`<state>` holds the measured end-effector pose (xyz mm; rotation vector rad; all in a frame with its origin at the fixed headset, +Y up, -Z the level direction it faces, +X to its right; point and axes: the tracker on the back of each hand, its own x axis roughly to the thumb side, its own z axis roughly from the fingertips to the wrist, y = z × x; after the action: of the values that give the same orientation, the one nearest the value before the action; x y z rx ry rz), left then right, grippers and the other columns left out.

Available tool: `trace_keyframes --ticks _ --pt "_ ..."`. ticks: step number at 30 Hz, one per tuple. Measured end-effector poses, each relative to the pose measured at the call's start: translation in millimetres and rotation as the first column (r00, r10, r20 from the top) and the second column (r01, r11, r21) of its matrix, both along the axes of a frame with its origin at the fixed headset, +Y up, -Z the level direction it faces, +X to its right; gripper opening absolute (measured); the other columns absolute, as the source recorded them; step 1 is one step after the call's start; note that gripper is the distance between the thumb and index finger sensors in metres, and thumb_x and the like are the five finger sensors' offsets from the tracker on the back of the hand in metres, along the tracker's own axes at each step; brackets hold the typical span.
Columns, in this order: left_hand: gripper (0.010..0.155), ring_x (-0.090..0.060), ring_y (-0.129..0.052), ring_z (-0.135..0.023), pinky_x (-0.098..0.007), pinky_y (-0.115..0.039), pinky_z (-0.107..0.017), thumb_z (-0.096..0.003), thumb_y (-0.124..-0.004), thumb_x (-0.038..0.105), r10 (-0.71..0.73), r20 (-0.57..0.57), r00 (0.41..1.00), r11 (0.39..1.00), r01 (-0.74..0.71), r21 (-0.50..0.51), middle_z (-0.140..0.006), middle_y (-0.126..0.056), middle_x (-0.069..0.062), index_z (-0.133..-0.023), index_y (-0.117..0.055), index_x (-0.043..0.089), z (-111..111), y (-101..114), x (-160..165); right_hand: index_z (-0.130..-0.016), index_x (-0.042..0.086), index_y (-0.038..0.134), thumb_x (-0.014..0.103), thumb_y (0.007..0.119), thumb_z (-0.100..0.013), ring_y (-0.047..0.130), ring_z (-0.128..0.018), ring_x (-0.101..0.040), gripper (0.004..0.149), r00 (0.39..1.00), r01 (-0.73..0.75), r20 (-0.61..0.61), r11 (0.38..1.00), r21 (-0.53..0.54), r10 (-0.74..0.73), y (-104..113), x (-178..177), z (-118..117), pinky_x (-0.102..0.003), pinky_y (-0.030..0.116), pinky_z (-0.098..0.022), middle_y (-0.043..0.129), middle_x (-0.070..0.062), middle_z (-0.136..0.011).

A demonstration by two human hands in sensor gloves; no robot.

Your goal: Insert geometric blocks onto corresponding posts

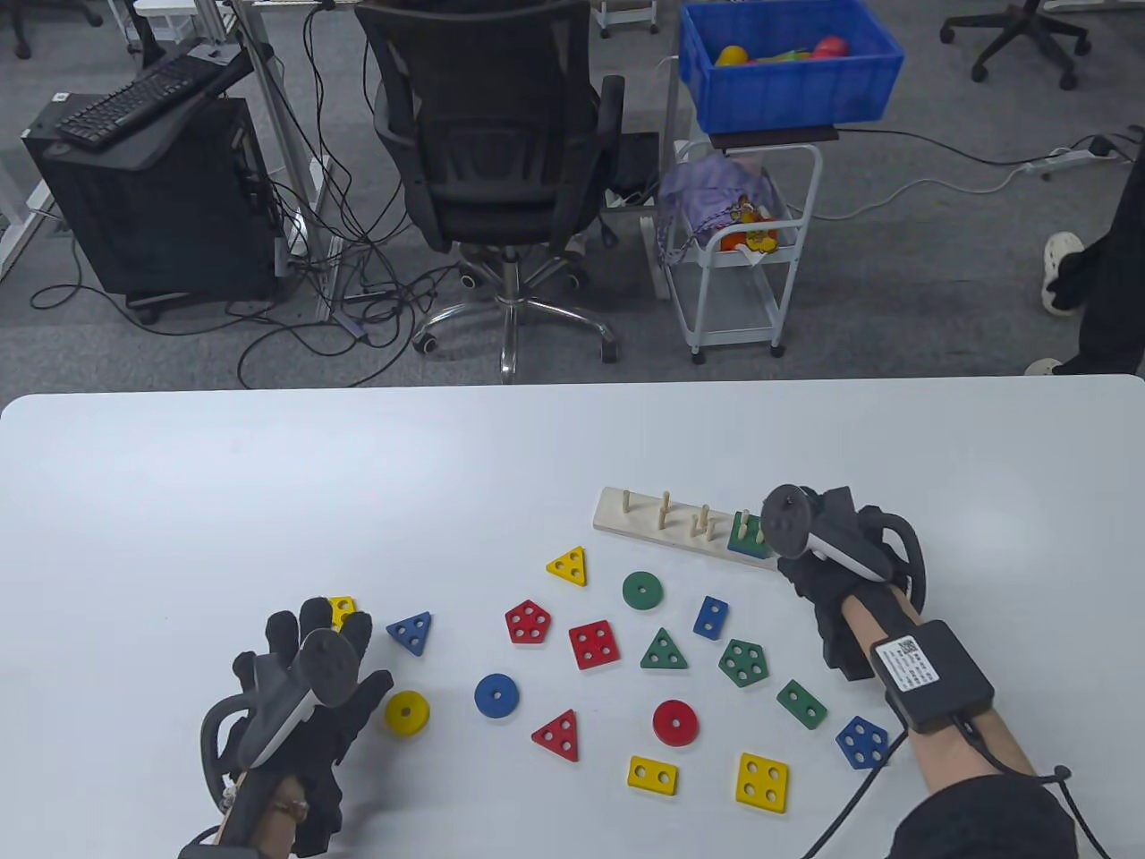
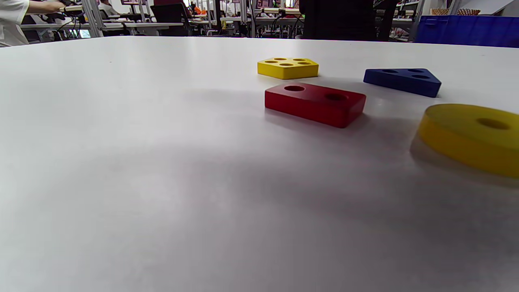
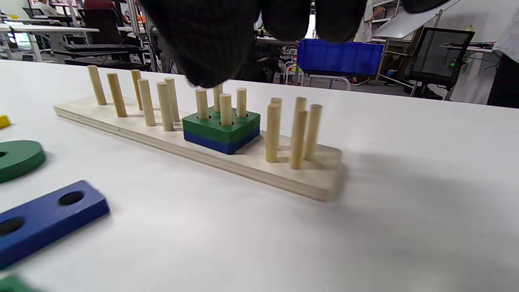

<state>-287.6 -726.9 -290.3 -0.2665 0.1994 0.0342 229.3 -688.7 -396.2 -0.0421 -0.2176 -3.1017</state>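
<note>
The wooden peg board [image 1: 626, 517] [image 3: 243, 162] lies at the right middle of the table. A green square [image 1: 744, 531] [image 3: 221, 121] sits on a blue square [image 3: 219, 142] over the four-post group. My right hand [image 1: 832, 528] hovers just beside that stack, its fingertips [image 3: 211, 44] above the posts, holding nothing. My left hand [image 1: 313, 626] rests with fingers spread at the front left, over a red rectangle [image 2: 315, 103]. Close by lie a yellow pentagon [image 1: 342, 610] [image 2: 288, 67], a blue triangle [image 1: 411, 631] [image 2: 403, 81] and a yellow disc [image 1: 407, 712] [image 2: 472, 136].
Several loose blocks lie between the hands, among them a yellow triangle [image 1: 569, 565], green disc [image 1: 642, 591], blue rectangle [image 1: 711, 617] [image 3: 44, 215], red square [image 1: 593, 644], red disc [image 1: 675, 722] and yellow square [image 1: 762, 781]. An office chair [image 1: 501, 134] stands beyond the table's far edge.
</note>
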Motion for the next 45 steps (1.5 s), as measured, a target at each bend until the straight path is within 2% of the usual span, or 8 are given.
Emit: trace_keyframes --ticks 5,11,17,21,30,37,41,45 --pt "0.076 -0.022 -0.012 -0.116 -0.059 -0.021 -0.083 -0.0337 -0.05 0.076 -0.001 0.008 1.0 1.0 0.001 -0.004 -0.12 -0.007 0.018 -0.105 -0.029 0.059 -0.2 -0.3 1.5 -0.101 0.023 0.056 0.035 0.084 -0.043 0.071 -0.094 -0.044 0.066 1.0 -0.014 0.004 0.995 -0.095 0.015 0.8 25.2 43.7 -0.071 0.056 -0.066 0.064 -0.012 -0.106" --pt "0.076 -0.022 -0.012 -0.116 -0.059 -0.021 -0.083 -0.0337 -0.05 0.076 0.003 0.017 1.0 1.0 -0.002 -0.005 -0.12 -0.007 0.019 -0.105 -0.028 0.059 0.6 -1.2 4.5 -0.099 0.022 0.061 0.037 0.083 -0.042 0.084 -0.084 -0.043 0.064 0.99 -0.143 -0.018 0.957 -0.253 0.143 -23.9 37.0 95.7 -0.067 0.064 -0.062 0.072 -0.012 -0.101" --pt "0.076 -0.022 -0.012 -0.116 -0.059 -0.021 -0.083 -0.0337 -0.05 0.076 0.005 0.026 1.0 1.0 -0.005 -0.004 -0.12 -0.007 0.019 -0.105 -0.028 0.059 0.9 -1.6 6.4 -0.1 0.021 0.06 0.047 0.083 -0.038 0.082 -0.085 -0.042 0.071 0.989 -0.15 -0.048 0.931 -0.332 0.142 -46.6 33.9 119.0 -0.067 0.064 -0.061 0.07 -0.013 -0.102" --pt "0.076 -0.022 -0.012 -0.116 -0.059 -0.022 -0.083 -0.0337 -0.05 0.075 0.004 0.028 1.0 1.0 -0.004 -0.003 -0.12 -0.007 0.019 -0.105 -0.028 0.059 0.8 -2.1 7.0 -0.101 0.019 0.058 0.055 0.081 -0.036 0.081 -0.085 -0.041 0.077 0.978 -0.208 -0.055 0.928 -0.309 0.2 -61.7 25.0 128.3 -0.067 0.065 -0.06 0.068 -0.015 -0.101" --pt "0.076 -0.021 -0.012 -0.116 -0.059 -0.021 -0.083 -0.0339 -0.05 0.075 0.012 0.027 1.0 1.0 -0.012 -0.001 -0.12 -0.007 0.019 -0.105 -0.029 0.059 0.8 -3.2 7.3 -0.093 0.011 0.069 0.037 0.09 -0.033 0.092 -0.071 -0.043 0.069 0.983 -0.178 0.008 0.966 -0.187 0.183 -67.1 14.4 135.0 -0.063 0.076 -0.054 0.077 -0.022 -0.09" --pt "0.076 -0.022 -0.012 -0.116 -0.059 -0.021 -0.083 -0.0339 -0.05 0.075 0.009 0.031 0.999 1.0 -0.009 -0.006 -0.12 -0.007 0.018 -0.105 -0.029 0.059 0.9 -4.1 7.8 -0.089 0.015 0.072 0.038 0.095 -0.031 0.094 -0.069 -0.041 0.067 0.988 -0.154 -0.003 0.978 -0.143 0.155 -66.3 22.0 135.0 -0.063 0.079 -0.052 0.077 -0.018 -0.091" --pt "0.076 -0.021 -0.012 -0.116 -0.059 -0.021 -0.083 -0.0339 -0.05 0.075 0.01 0.028 1.0 1.0 -0.009 -0.005 -0.12 -0.007 0.018 -0.105 -0.029 0.059 0.6 -4.5 7.0 -0.089 0.016 0.073 0.036 0.096 -0.031 0.093 -0.071 -0.041 0.066 0.995 -0.1 0.008 0.989 -0.11 0.101 -56.3 31.7 121.0 -0.062 0.079 -0.054 0.077 -0.018 -0.093" --pt "0.076 -0.022 -0.012 -0.116 -0.059 -0.022 -0.083 -0.034 -0.05 0.075 0.004 0.024 1.0 1.0 -0.004 -0.012 -0.12 -0.008 0.018 -0.105 -0.029 0.059 0.4 -5.3 6.3 -0.089 0.018 0.074 0.033 0.098 -0.029 0.09 -0.075 -0.04 0.066 0.999 0.017 -0.043 0.999 -0.043 -0.018 -26.2 41.1 87.2 -0.06 0.079 -0.058 0.076 -0.015 -0.094"
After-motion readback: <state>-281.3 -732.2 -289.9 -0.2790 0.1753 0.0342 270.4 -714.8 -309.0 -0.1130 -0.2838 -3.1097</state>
